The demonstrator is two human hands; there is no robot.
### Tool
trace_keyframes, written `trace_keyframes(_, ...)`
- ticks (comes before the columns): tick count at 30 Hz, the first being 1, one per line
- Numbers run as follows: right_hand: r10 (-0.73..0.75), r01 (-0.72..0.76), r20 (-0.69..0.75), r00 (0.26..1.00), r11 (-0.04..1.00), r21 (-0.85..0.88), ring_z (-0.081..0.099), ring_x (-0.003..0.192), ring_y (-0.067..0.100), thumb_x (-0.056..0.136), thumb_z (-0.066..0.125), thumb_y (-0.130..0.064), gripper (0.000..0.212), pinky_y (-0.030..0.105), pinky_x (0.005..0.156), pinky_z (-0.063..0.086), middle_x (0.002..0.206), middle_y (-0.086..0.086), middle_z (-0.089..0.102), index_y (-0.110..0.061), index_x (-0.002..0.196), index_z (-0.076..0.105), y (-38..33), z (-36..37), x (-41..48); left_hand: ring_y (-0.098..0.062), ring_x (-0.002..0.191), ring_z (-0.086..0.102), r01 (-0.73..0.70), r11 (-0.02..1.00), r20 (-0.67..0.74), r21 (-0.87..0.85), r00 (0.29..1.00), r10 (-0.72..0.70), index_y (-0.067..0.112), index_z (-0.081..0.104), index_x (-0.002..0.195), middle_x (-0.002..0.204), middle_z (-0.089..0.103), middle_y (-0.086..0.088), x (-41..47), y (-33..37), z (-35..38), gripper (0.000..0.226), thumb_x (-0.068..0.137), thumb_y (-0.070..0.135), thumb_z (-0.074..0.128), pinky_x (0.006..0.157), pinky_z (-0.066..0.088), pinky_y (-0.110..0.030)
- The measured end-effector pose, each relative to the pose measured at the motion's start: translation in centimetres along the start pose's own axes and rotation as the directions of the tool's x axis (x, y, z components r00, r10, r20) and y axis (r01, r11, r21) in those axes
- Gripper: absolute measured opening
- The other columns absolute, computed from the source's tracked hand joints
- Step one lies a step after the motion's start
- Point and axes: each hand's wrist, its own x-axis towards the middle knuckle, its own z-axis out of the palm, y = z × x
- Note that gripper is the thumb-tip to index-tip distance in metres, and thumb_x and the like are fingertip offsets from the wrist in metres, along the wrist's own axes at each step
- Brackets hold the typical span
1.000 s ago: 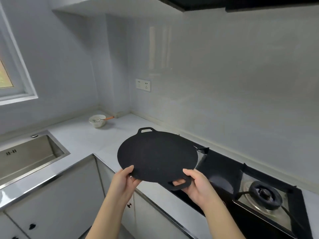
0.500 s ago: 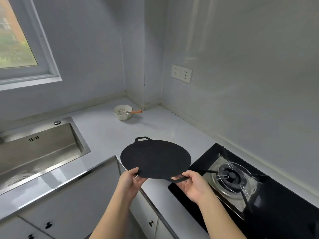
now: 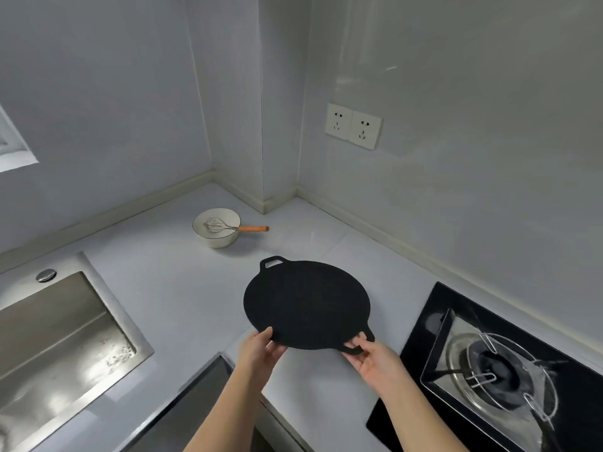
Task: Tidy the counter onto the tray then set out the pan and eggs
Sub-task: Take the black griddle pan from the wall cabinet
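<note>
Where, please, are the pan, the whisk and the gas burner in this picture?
pan (image 3: 306,305), head view, centre of its flat black surface.
whisk (image 3: 253,228), head view, on its orange handle.
gas burner (image 3: 499,367), head view, on its dark central cap.

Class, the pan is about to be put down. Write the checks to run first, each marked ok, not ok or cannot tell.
1. Left hand pinches the pan rim: ok.
2. Right hand grips the pan handle: ok.
3. Bowl and whisk stand apart from the pan: ok.
4. Burner carries no pot: ok.
5. Pan touching the counter: cannot tell.
</note>
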Motion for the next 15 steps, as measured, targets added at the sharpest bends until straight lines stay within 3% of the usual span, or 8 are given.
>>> trace_keyframes(3,-0.007,0.006,-0.064,0.998,1.0,-0.02,0.061,0.079,0.028,0.092,0.044,0.016,0.021,0.035,0.046,0.057,0.092,0.016,0.061,-0.001,0.094,0.057,-0.7,2.2,2.3,-0.032,0.095,0.068,0.006,0.989,-0.012,0.149,1.0,-0.005,-0.008,0.057,0.112,0.112,0.067,-0.021,3.4,3.0,-0.3,0.02,0.095,-0.005,0.047,0.075,0.056,-0.034)
trace_keyframes(9,-0.038,0.048,-0.209,0.977,0.998,0.042,0.056,0.073,0.029,0.096,0.038,0.006,0.016,0.034,0.04,0.055,0.085,0.019,0.056,0.007,0.096,0.055,-2.2,6.3,7.3,-0.035,0.088,0.067,0.047,0.971,-0.039,0.233,0.998,-0.039,-0.001,0.059,0.097,0.092,0.068,-0.017,8.7,7.2,1.6,0.019,0.091,-0.01,0.043,0.085,0.053,-0.043)
trace_keyframes(11,-0.075,0.08,-0.265,0.961,0.997,0.007,0.058,0.077,0.031,0.096,0.041,0.003,0.017,0.036,0.059,0.06,0.09,0.021,0.058,0.007,0.109,0.051,-2.8,7.2,8.7,-0.033,0.089,0.068,0.082,0.961,-0.039,0.264,0.996,-0.074,0.0,0.06,0.104,0.097,0.07,-0.016,10.4,7.8,2.0,0.024,0.091,-0.007,0.041,0.078,0.054,-0.04)
trace_keyframes(13,-0.081,0.073,-0.299,0.951,0.997,-0.036,0.059,0.087,0.033,0.096,0.042,0.0,0.021,0.041,0.08,0.053,0.093,0.02,0.06,0.003,0.115,0.05,-3.4,8.0,9.8,-0.031,0.089,0.069,0.128,0.949,-0.05,0.287,0.992,-0.119,-0.001,0.062,0.107,0.099,0.071,-0.016,12.2,8.6,2.4,0.027,0.09,-0.004,0.041,0.069,0.054,-0.034)
trace_keyframes(15,-0.074,0.053,-0.332,0.94,0.996,-0.073,0.057,0.101,0.033,0.094,0.044,-0.001,0.023,0.041,0.087,0.047,0.102,0.019,0.061,0.001,0.116,0.052,-3.8,8.7,10.4,-0.028,0.09,0.068,0.152,0.937,-0.088,0.316,0.988,-0.13,-0.001,0.063,0.102,0.097,0.07,-0.014,13.2,9.2,2.8,0.024,0.09,-0.002,0.043,0.064,0.051,-0.03)
